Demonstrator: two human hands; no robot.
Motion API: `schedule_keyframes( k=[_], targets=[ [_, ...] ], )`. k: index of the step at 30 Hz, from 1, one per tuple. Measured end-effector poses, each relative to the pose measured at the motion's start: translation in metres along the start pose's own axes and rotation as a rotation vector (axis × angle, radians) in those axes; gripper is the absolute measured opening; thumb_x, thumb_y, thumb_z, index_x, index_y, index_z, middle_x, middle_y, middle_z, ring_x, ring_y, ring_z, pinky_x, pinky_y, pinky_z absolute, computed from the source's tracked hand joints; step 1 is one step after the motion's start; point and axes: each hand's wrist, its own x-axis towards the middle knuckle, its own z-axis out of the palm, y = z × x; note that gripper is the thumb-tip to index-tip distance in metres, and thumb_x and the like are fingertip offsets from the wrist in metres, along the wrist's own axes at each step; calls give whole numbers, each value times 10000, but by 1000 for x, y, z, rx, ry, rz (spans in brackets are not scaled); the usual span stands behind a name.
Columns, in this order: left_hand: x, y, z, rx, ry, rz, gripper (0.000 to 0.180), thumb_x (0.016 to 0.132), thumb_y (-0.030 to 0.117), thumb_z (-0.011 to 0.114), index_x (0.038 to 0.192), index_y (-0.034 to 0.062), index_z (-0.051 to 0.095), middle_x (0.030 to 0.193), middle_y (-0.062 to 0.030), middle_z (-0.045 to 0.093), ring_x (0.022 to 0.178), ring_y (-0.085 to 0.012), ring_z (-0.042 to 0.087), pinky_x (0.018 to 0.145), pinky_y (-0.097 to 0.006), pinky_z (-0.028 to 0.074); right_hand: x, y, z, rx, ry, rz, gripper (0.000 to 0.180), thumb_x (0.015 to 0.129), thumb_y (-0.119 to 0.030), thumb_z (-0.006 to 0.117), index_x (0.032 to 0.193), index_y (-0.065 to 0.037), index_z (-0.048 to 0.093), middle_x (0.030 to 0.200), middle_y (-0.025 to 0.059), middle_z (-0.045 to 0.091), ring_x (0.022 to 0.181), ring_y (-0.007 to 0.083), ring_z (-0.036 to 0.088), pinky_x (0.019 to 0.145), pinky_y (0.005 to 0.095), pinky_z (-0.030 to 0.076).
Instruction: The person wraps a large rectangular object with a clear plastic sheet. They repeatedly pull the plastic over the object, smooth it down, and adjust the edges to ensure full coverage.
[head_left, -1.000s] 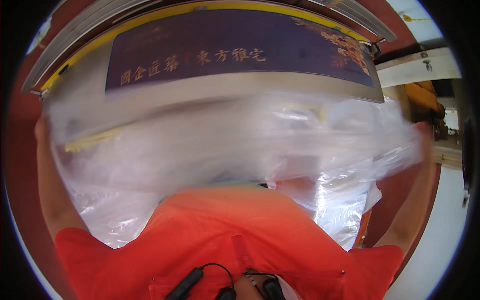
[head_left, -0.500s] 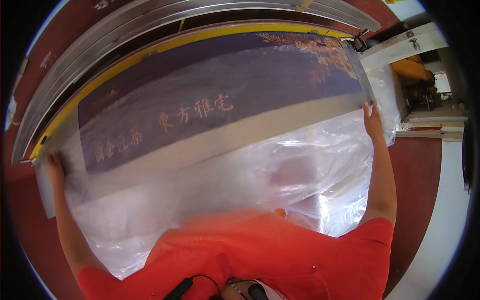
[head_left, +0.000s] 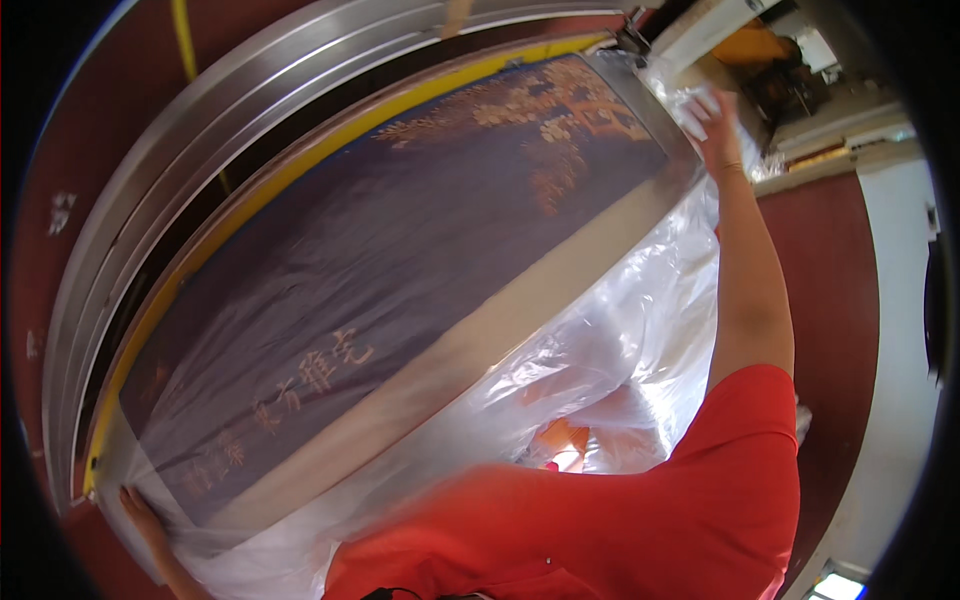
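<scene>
A long dark purple-blue printed panel, with gold blossoms at the far right and gold lettering at the near left, lies slanted in front of me. A pale strip runs along its near side. Clear plastic film lies over the panel and hangs off toward me. At the far right corner, my right hand reaches out with fingers bent and apart, against crumpled film; a firm grip does not show. My left hand rests at the near left corner, fingers stretched along the film-covered edge.
A yellow strip borders the panel's far side, with curved-looking silver metal rails behind it. A dark metal fitting stands at the far right corner. Beyond are a pale frame and a dark red surface.
The view has turned, so the panel now slants up to the right. My right hand has left the panel's near right edge for the film at the corner; my left hand stays at the left corner.
</scene>
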Motion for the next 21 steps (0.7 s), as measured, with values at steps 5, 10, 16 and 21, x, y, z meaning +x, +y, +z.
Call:
schedule_keyframes(
  k=[5,10,16,21],
  targets=[
    [-21,-52,45,-368,152,-219,474,860,334,268,1215,20,290,1273,-163,241,1175,-273,229,969,-330,171,-38,121,-177,-1320,354,187,305,788,-312,377,901,-64,514,929,145,537,873,243,514,752,356,395],
    [24,-99,50,435,63,83,405,864,233,235,1234,72,276,1257,-172,263,1159,-278,260,950,-351,228,-189,245,-141,-1603,330,753,390,762,-251,409,1150,-202,406,1199,69,368,1115,243,336,864,422,320],
    [40,-106,58,400,101,120,398,857,182,214,1236,71,266,1255,-170,261,1149,-287,275,943,-359,252,-160,337,-105,-1627,-204,212,372,730,-287,487,1071,-141,455,1024,74,479,967,244,446,776,349,386],
    [34,-87,53,-12,68,41,424,864,260,206,1234,60,263,1257,-173,253,1144,-297,275,955,-360,223,-200,322,-151,-1784,-362,123,317,724,-298,522,974,-103,505,877,91,526,863,239,502,721,319,416]
  ],
)
